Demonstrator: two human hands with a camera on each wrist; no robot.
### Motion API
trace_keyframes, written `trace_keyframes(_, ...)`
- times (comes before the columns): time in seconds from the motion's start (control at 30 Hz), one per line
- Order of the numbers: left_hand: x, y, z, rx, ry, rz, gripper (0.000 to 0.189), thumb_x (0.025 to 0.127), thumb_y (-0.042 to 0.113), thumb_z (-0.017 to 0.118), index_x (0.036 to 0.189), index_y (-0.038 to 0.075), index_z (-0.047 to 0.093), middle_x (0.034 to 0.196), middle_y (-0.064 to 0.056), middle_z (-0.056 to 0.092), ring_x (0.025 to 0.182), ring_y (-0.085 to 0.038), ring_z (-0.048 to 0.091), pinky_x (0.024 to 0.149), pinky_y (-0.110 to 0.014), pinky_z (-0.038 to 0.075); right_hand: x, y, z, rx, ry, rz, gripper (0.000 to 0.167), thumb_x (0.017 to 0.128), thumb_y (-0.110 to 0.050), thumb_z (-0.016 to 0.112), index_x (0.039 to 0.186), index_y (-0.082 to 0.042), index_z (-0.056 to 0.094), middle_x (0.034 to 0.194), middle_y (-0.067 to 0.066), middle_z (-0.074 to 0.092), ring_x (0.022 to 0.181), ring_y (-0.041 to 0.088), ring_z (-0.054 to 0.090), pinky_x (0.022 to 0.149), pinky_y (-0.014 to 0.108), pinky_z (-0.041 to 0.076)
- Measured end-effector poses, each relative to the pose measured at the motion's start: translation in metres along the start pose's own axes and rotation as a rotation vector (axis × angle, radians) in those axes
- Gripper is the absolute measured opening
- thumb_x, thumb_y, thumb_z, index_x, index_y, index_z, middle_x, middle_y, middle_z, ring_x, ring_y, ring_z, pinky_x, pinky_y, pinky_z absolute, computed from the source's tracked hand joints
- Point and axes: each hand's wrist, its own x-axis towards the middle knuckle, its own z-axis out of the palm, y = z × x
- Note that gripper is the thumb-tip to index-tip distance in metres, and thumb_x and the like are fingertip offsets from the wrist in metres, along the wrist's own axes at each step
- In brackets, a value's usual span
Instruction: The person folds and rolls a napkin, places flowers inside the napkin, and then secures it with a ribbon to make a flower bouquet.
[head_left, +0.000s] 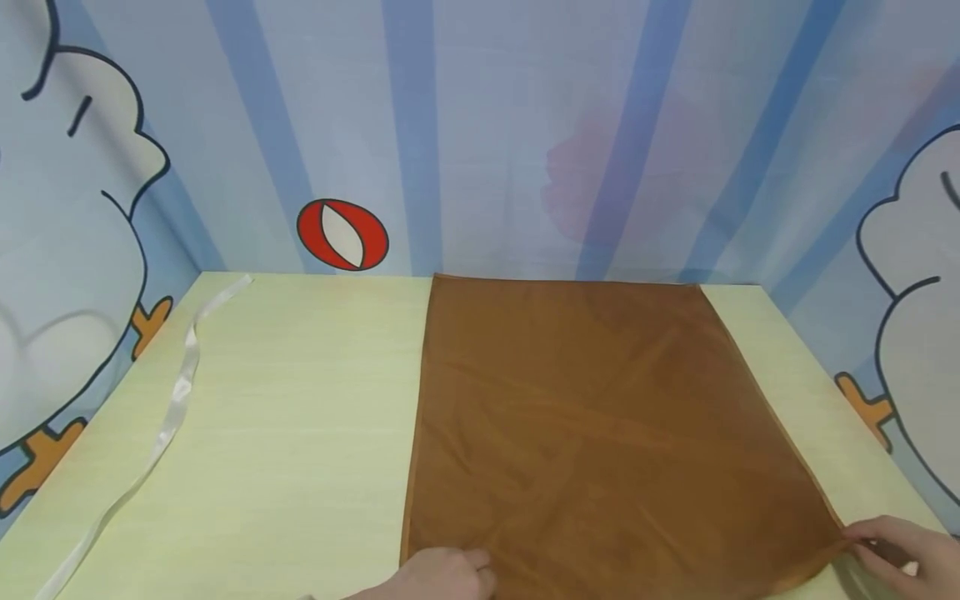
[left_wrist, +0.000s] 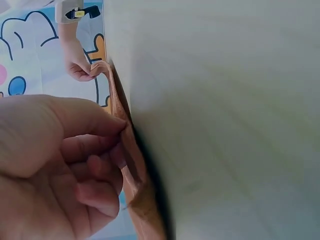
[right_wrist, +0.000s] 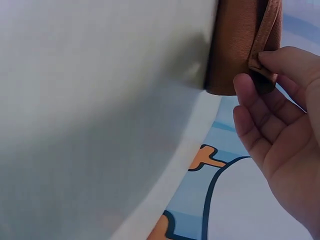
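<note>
Brown cloth [head_left: 600, 400], pinched thumb-to-finger by right hand [head_left: 907, 554] at near right corner and by left hand [head_left: 450, 575] toward its left side. Spread, lightly creased, over right part of pale yellow tabletop [head_left: 307, 400]. White ribbon [head_left: 180, 390] well apart, leftward; blue-striped backdrop [head_left: 502, 125] behind.

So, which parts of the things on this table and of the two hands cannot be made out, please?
- Near edge of the brown cloth: head view, mostly cut off by the bottom edge; the left hand covers some too.
- Near end of the white ribbon: head view, cut off by the bottom edge.
- Wrist of the right hand: head view, cut off.
- Tabletop under the cloth: head view, hidden by the cloth.
</note>
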Motion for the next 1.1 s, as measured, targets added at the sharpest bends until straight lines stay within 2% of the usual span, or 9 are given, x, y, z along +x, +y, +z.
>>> trace_keyframes(0.13,0.000,-0.002,-0.002,-0.079,0.021,-0.028,0.025,0.088,0.032,0.060,0.071,0.014,0.055,0.071,0.010,0.043,0.055,0.004,0.035,0.046,-0.012,0.031,0.005,-0.003,-0.005,0.047,0.124,-0.108,0.031,0.061,0.019,0.075,0.082,-0.002,0.065,0.072,-0.021,0.057,0.059,-0.012,0.050,0.049,0.017,0.044)
trace_keyframes(0.2,0.000,-0.004,-0.003,-0.133,0.052,-0.019,0.025,0.088,0.031,0.060,0.071,0.014,0.052,0.069,0.011,0.042,0.055,0.004,0.035,0.048,-0.012,0.031,0.010,-0.006,-0.009,0.046,0.143,-0.146,0.038,0.055,0.021,0.076,0.081,-0.005,0.065,0.076,-0.024,0.056,0.061,-0.013,0.050,0.051,0.014,0.043)
trace_keyframes(0.33,0.000,-0.009,-0.005,-0.230,0.126,0.021,0.017,0.083,0.022,0.061,0.073,0.014,0.052,0.065,0.012,0.042,0.058,0.005,0.036,0.052,-0.009,0.031,0.017,-0.005,-0.013,0.112,0.198,-0.297,0.051,0.045,0.028,0.074,0.083,-0.005,0.065,0.088,-0.031,0.051,0.069,-0.013,0.050,0.057,0.006,0.038)
trace_keyframes(0.47,0.000,-0.011,-0.004,-0.332,0.175,0.050,0.009,0.080,0.015,0.061,0.080,0.012,0.052,0.066,0.013,0.042,0.059,0.006,0.035,0.054,-0.007,0.032,0.025,-0.004,-0.017,0.118,0.215,-0.358,0.058,0.044,0.030,0.069,0.088,-0.007,0.065,0.097,-0.033,0.049,0.079,-0.016,0.048,0.062,0.004,0.038)
trace_keyframes(0.6,0.000,-0.013,-0.003,-0.364,0.185,0.072,0.011,0.079,0.008,0.060,0.080,0.012,0.050,0.068,0.014,0.036,0.059,0.006,0.031,0.051,-0.007,0.029,0.030,-0.005,-0.022,0.115,0.219,-0.376,0.062,0.044,0.032,0.062,0.091,-0.009,0.065,0.100,-0.032,0.048,0.089,-0.021,0.044,0.066,0.001,0.036)
trace_keyframes(0.73,0.000,-0.015,-0.001,-0.346,0.200,0.111,0.015,0.078,0.003,0.060,0.074,0.013,0.050,0.068,0.013,0.032,0.060,0.006,0.027,0.050,-0.007,0.025,0.035,-0.008,-0.027,0.077,0.230,-0.372,0.061,0.046,0.032,0.067,0.090,-0.010,0.065,0.099,-0.031,0.049,0.093,-0.024,0.041,0.069,0.000,0.035)
trace_keyframes(0.9,0.001,-0.018,0.000,-0.291,0.215,0.150,0.017,0.082,0.011,0.061,0.070,0.013,0.050,0.068,0.013,0.035,0.061,0.007,0.028,0.052,-0.007,0.025,0.041,-0.015,-0.032,-0.031,0.251,-0.296,0.050,0.051,0.024,0.076,0.085,-0.010,0.066,0.087,-0.026,0.054,0.081,-0.021,0.046,0.064,0.001,0.036)
trace_keyframes(1.0,0.000,-0.019,-0.001,-0.305,0.214,0.147,0.024,0.087,0.022,0.060,0.069,0.014,0.049,0.068,0.013,0.034,0.061,0.007,0.028,0.053,-0.007,0.026,0.045,-0.018,-0.035,-0.075,0.256,-0.254,0.045,0.054,0.021,0.077,0.085,-0.011,0.066,0.080,-0.017,0.059,0.073,-0.017,0.049,0.062,0.003,0.036)
trace_keyframes(1.1,-0.001,-0.019,-0.002,-0.318,0.219,0.120,0.021,0.085,0.018,0.060,0.068,0.014,0.047,0.068,0.013,0.035,0.061,0.006,0.029,0.053,-0.007,0.027,0.050,-0.019,-0.037,-0.096,0.250,-0.240,0.042,0.056,0.019,0.076,0.086,-0.009,0.067,0.077,-0.006,0.063,0.070,-0.015,0.051,0.060,0.007,0.039)
